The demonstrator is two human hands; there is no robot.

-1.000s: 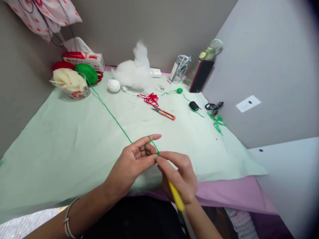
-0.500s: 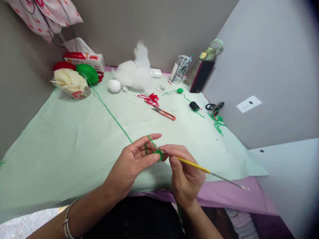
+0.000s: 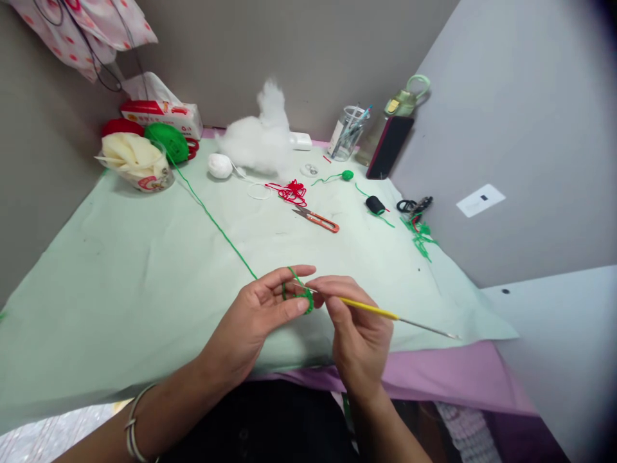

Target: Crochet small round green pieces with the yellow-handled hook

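Note:
Between the thumb and fingers of my left hand (image 3: 263, 305) is a small piece of green crochet work (image 3: 308, 302). Green yarn (image 3: 219, 226) loops over the raised index finger and runs back to a green yarn ball (image 3: 168, 141) at the far left. My right hand (image 3: 359, 328) is closed in a pen-like grip around a crochet hook (image 3: 369, 307) with a yellow handle. The hook's near tip meets the green piece; its other metal end points right. Whether a loop sits on the tip is too small to tell.
Thread snips (image 3: 317, 219) lie ahead of my hands, beside tangled red yarn (image 3: 292, 192). White stuffing (image 3: 258, 138), a white yarn ball (image 3: 220, 166) and a tissue pack (image 3: 161, 116) stand behind. At right are a pen jar (image 3: 346, 138), a phone (image 3: 389, 148) and green scraps (image 3: 421, 238).
The crochet hook has turned in my right hand, its free end moving up and to the left. My left index finger has dropped slightly. The green piece stays in the left hand.

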